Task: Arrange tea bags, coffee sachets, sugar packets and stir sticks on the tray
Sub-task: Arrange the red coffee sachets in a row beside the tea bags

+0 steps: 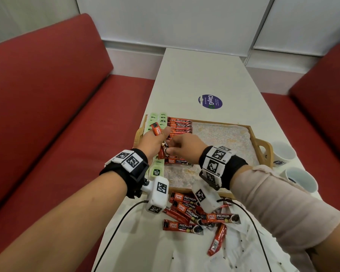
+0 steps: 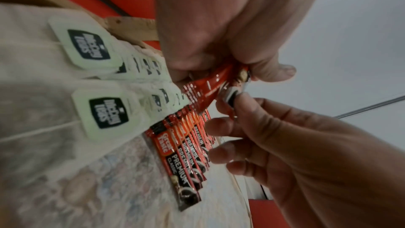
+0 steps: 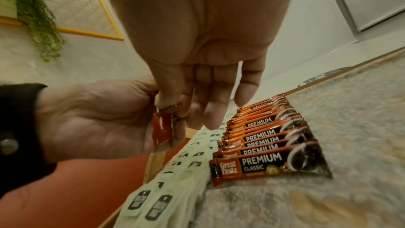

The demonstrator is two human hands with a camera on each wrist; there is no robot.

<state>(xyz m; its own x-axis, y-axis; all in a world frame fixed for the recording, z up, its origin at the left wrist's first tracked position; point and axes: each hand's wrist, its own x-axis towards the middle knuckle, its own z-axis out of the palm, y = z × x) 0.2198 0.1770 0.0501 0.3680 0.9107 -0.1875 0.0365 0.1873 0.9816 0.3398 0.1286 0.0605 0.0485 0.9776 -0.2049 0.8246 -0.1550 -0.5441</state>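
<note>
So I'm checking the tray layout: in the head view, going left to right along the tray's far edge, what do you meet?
Left handle → tea bags → row of coffee sachets → bare patterned liner → right handle → white cups.

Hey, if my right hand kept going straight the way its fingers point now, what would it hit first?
Probably the left hand: the right hand points leftward at it and already pinches the coffee sachets it holds. The row of sachets on the tray lies below that line, though depth is unclear.
</note>
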